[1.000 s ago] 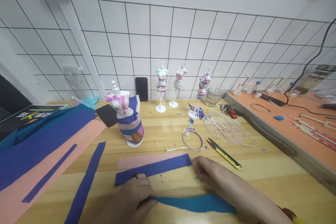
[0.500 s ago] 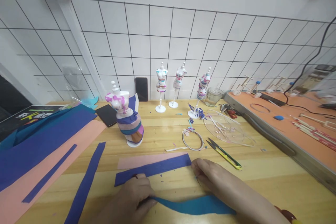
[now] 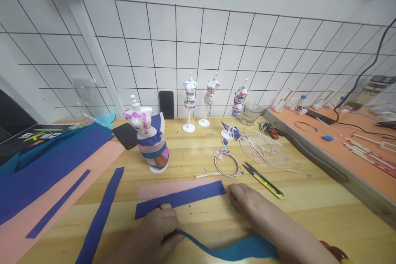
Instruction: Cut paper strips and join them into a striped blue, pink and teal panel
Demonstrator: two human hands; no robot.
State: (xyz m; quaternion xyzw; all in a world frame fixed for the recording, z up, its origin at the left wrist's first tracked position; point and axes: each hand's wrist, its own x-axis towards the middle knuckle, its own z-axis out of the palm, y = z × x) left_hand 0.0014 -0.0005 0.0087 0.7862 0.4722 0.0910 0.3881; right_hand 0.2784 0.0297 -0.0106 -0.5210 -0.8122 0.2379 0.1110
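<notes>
Teal strip [image 3: 247,249] lay low in the frame, right of the bottom centre, on a wooden table [image 3: 334,202]. The left hand [image 3: 161,231], at the bottom left of centre, pinched its left end between thumb and fingers; from there a narrow part of the strip sagged, then widened toward the right, where its far end met the outline of the right forearm. The right hand [image 3: 244,198] sat right of centre, fingers bunched together with the tips just beside the right end of a blue strip [image 3: 188,197]; whether they grasped anything could not be told. That blue strip slanted across the lower middle, overlapping a pink strip [image 3: 157,189] above it, and the left hand's knuckles overlapped its lower edge in the view. Up and to the right of the right hand lay yellow-handled snips [image 3: 266,183], with a pale ring [image 3: 227,175] near their tips. Left of centre stood a large dress form [image 3: 139,119] wrapped in coloured bands, and three small dress forms [image 3: 212,90] stood upright near the tiled wall [image 3: 161,53]. At lower left, a long blue strip [image 3: 102,218] ran down to the frame's bottom edge.
</notes>
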